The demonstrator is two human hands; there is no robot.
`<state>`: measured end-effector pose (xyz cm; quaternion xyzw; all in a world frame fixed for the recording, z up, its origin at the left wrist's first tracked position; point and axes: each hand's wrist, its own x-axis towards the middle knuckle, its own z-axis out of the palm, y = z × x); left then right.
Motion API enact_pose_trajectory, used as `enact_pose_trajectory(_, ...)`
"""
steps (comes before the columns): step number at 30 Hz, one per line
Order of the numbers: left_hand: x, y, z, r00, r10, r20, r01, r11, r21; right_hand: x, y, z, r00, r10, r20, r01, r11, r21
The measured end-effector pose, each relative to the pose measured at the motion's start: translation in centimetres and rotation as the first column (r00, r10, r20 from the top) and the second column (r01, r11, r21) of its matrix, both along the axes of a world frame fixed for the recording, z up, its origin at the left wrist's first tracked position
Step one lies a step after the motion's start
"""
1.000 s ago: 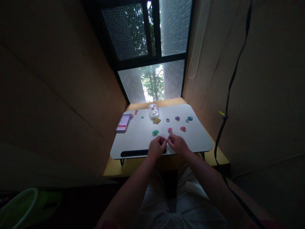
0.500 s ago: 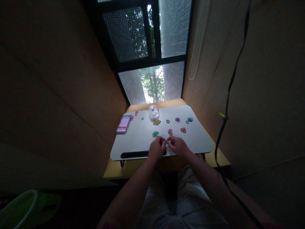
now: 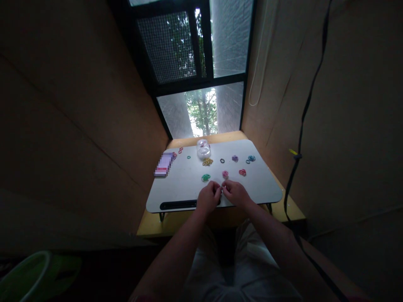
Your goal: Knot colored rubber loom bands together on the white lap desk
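My left hand (image 3: 209, 196) and my right hand (image 3: 234, 193) meet near the front edge of a small white folding table (image 3: 176, 188). Fingers of both hands are pinched together, nearly touching; whatever lies between the tips is too small to make out. Just beyond them are piles of small coloured bands: a green pile (image 3: 205, 178), a pink pile (image 3: 225, 174) and a red pile (image 3: 242, 172). Farther back lie a yellow pile (image 3: 207, 162), a dark ring (image 3: 222, 160), a purple pile (image 3: 235, 158) and a blue pile (image 3: 251, 158).
A clear jar (image 3: 203, 150) with something reddish inside stands at the back. A blurred phone (image 3: 163, 164) lies at the left edge, near red rings (image 3: 180, 150). A black slot (image 3: 178, 205) runs along the front. A dark cord (image 3: 304, 113) hangs at right.
Both hands stay at the same place, fingertips still together with slight finger movement. The whole view has shifted a little. The piles have not visibly moved.
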<state>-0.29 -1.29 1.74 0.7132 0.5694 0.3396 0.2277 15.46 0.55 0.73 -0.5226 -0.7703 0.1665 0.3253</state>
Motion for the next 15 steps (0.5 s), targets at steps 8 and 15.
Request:
enact_pose_trajectory(8, -0.07, 0.10, -0.35, 1.000, -0.018, -0.011, 0.018, 1.000, -0.008, -0.08, -0.20, 0.36, 1.000, -0.006, -0.008, 0.006, 1.000, -0.021)
enact_pose_trajectory(15, -0.05, 0.00, -0.26, 1.000, -0.016, -0.014, 0.016, 1.000, -0.004, -0.06, -0.19, 0.31, 1.000, -0.016, -0.015, 0.016, 0.999, -0.031)
